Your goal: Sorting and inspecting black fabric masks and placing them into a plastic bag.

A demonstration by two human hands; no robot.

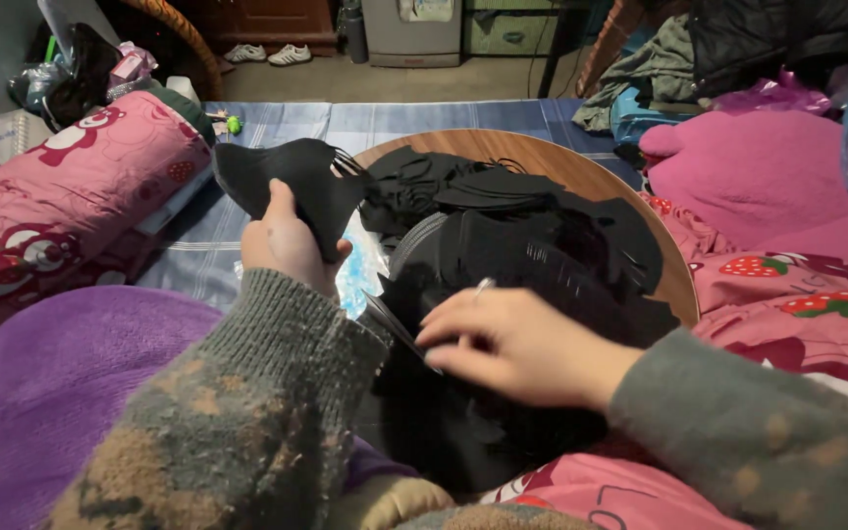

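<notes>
My left hand (285, 242) is raised and grips a stack of black face masks (291, 182) by its lower edge, elastic loops sticking out on the right. My right hand (512, 344), with a ring on one finger, rests fingers-down on a big heap of black masks (532, 260). That heap covers much of a round wooden table (581, 177) and spills toward my lap. A clear blue-tinted plastic bag (357, 275) lies between the two hands, partly hidden.
A pink patterned bolster (71, 196) lies at the left, a purple blanket (41, 393) over my lap, and pink strawberry-print bedding (787, 265) at the right. A blue checked mat (277, 123) covers the floor beyond. Clothes pile up at the back right.
</notes>
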